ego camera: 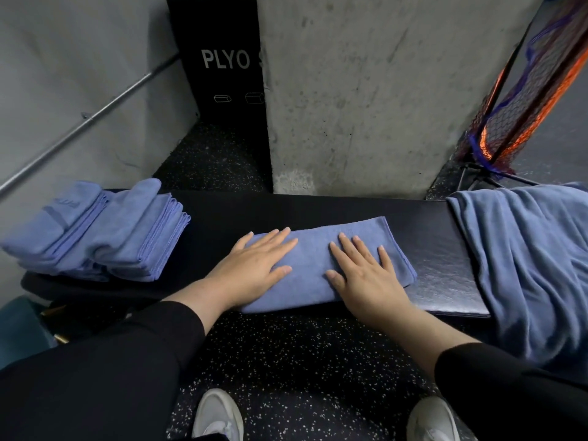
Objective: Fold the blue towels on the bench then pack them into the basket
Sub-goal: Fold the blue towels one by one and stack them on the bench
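A blue towel (313, 259) lies folded into a long strip across the middle of the black padded bench (439, 249). My left hand (254, 262) rests flat on its left part with fingers straight and spread. My right hand (366, 275) presses flat on its right part. At the bench's left end sits a stack of folded blue towels (101, 237). Unfolded blue towels (534, 259) drape over the bench's right end and hang toward the floor. No basket is clearly in view.
A concrete pillar (366, 90) stands right behind the bench. A black plyo box (222, 68) leans in the corner behind it. An orange and blue net (525, 100) hangs at the right. A teal object (19, 326) sits low at the left. Speckled rubber floor (302, 361) lies underfoot.
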Tool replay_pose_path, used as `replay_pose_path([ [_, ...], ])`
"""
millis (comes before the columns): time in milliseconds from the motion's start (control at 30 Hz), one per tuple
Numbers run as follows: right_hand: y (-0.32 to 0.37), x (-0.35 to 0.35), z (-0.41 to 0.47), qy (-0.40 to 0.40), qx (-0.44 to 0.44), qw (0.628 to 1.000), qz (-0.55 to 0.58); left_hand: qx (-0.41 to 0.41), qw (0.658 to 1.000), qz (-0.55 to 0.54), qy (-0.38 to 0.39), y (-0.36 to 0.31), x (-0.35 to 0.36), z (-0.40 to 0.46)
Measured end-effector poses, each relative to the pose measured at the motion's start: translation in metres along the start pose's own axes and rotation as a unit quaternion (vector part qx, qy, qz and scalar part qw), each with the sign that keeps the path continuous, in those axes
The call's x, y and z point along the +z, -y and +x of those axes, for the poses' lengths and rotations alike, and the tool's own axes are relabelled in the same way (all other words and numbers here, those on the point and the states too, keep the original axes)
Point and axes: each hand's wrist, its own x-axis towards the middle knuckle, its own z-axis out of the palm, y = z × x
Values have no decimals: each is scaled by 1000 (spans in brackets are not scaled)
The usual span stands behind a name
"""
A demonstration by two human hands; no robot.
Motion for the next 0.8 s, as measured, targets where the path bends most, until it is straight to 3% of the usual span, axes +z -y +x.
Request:
replay_pose_path([
  [200,-26,-13,35,-14,-47,998,38,12,1000,-9,16,11,-3,-9],
  [367,5,-13,29,-164,-76,983,8,-43,999,24,13,6,3,-6],
  [667,36,-4,-7,-107,-18,993,-52,-61,998,16,-2,-2,2,-11],
  [800,1,-9,10,-41,-43,997,-42,-26,994,58,-84,-14,3,-30],
])
